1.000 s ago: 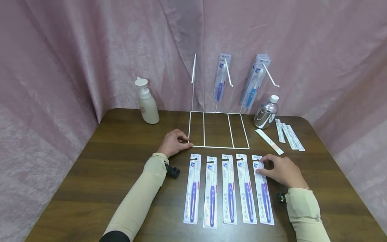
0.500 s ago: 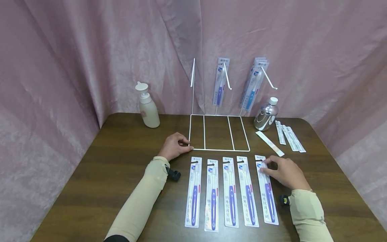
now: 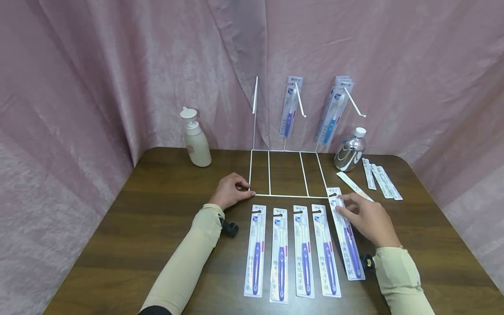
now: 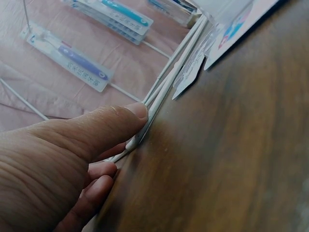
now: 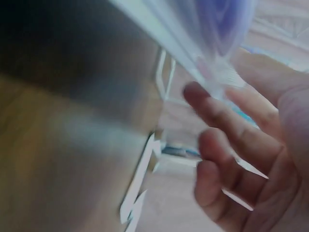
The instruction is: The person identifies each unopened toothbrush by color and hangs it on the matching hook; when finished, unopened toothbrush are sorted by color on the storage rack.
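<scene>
Between thumb and fingers, my right hand (image 3: 366,221) pinches a packaged toothbrush (image 3: 351,249) with a purple handle, near its upper end. The pack is lifted off the table in the right wrist view, where its purple part is blurred. My left hand (image 3: 232,191) holds the near left corner of a white wire display rack (image 3: 291,196); its thumb (image 4: 130,115) lies on the wire. Several like packs, such as this toothbrush pack (image 3: 302,258), lie in a row before the rack. One purple toothbrush pack (image 3: 289,113) hangs on the middle hook, and several packs (image 3: 332,118) on the right hook. The left hook (image 3: 255,96) is bare.
A cream pump bottle (image 3: 198,146) stands left of the rack. On the right are a silver bottle (image 3: 349,153) with a white cap, one white strip packet (image 3: 354,186) and several more strip packets (image 3: 383,181). A pink curtain (image 3: 177,57) hangs behind the brown table (image 3: 138,218).
My right hand has taken the rightmost toothbrush pack out of the row, first rightward, then up and forward toward the rack. My left hand stays at the rack corner.
</scene>
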